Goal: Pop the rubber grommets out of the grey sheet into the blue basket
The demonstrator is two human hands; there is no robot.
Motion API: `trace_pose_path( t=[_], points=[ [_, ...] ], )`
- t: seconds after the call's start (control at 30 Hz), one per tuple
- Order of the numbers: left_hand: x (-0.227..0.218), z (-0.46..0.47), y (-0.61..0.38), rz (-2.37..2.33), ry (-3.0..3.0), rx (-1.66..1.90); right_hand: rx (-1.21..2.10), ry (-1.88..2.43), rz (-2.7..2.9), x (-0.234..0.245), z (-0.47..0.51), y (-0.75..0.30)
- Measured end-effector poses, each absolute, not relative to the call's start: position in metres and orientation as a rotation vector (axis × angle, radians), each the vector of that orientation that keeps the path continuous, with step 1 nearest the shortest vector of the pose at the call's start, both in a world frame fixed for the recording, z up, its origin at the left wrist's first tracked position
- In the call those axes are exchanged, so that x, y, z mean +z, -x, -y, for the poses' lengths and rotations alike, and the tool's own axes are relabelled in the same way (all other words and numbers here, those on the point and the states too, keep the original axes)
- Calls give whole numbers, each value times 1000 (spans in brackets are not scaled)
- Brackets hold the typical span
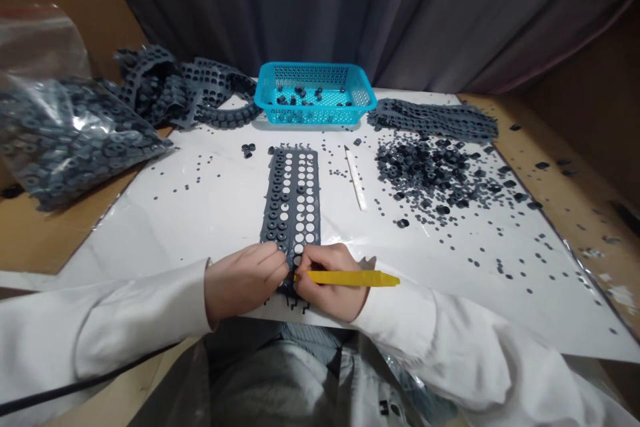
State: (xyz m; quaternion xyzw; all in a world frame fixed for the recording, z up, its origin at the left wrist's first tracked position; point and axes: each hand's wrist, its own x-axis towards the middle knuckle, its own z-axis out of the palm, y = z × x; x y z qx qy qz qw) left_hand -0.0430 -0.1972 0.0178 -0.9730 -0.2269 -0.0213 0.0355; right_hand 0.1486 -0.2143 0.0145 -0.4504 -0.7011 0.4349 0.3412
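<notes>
Right hand is gripping a yellow plastic pry tool in a narrow pinch, tip running in at the near end of a dark grey rubber strip. Left hand is closed narrow on that same end, fingertips pressing on the rubber, right beside the tool tip.

Strip is lying lengthwise at the front edge of a white plastic sheet, mid-sheet left to right. Most of its holes are showing white through; rubber rings are sitting in its left column.

Around it: white pointed stick is lying just right of the strip. Blue mesh basket is sitting at the back edge, holding loose rubber pieces. Heap of rubber rings is spreading toward the right edge, with a further rubber strip lying at the back right corner. Tangled rubber strips are piling at the back left corner, beside a clear plastic bag stuffed with rubber.
</notes>
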Motion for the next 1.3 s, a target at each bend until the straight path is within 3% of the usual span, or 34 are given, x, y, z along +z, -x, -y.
trace_pose_path(
  t=[0.3, 0.9, 1.3],
  points=[
    [9, 183, 52, 805, 3302, -437, 1155, 1193, 1785, 12, 215, -148],
    [5, 184, 58, 860, 3379, -621, 1181, 1244, 1795, 11, 215, -148],
    [10, 181, 62, 1314, 3416, -711, 1182, 1262, 1788, 9, 216, -147]
  ],
)
